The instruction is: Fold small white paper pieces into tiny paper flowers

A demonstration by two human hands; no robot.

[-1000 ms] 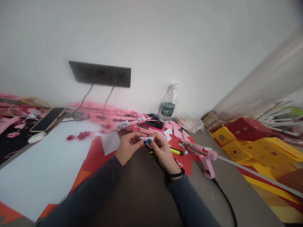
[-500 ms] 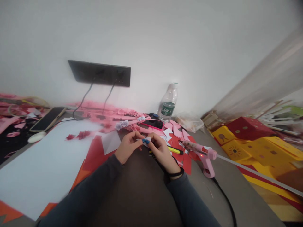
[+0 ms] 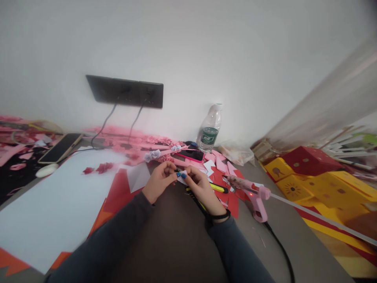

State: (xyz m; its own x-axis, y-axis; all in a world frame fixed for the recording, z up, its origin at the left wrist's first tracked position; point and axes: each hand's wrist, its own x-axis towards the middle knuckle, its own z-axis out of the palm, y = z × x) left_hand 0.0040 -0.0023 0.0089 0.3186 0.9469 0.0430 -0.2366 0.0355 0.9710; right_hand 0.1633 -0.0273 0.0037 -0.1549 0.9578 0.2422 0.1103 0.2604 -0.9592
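Between my fingertips is a small piece of white paper [image 3: 182, 178], partly covered by both thumbs. My left hand [image 3: 160, 180] pinches its left side, while my right hand [image 3: 200, 187] grips it from the right. The blue-painted thumbnails almost meet over the paper. Just beyond my hands lie paper flowers [image 3: 152, 155] in pale white and pink. A yellow utility knife [image 3: 218, 188] rests right of my right hand, on red paper. Farther right stands a pink hot glue gun [image 3: 250, 190] with a red light lit and a glue stick in its back.
A water bottle [image 3: 210, 129] stands against the wall beside a phone in a pink case [image 3: 192, 155]. Large white sheets [image 3: 55, 204] cover the left of the table, near another phone [image 3: 60, 148]. Yellow and red boxes [image 3: 335, 188] sit at the right. The glue gun's black cord [image 3: 281, 243] hangs toward me.
My fingers have shifted slightly on the white paper, and its angle differs a little. Everything else on the table stays where it was.
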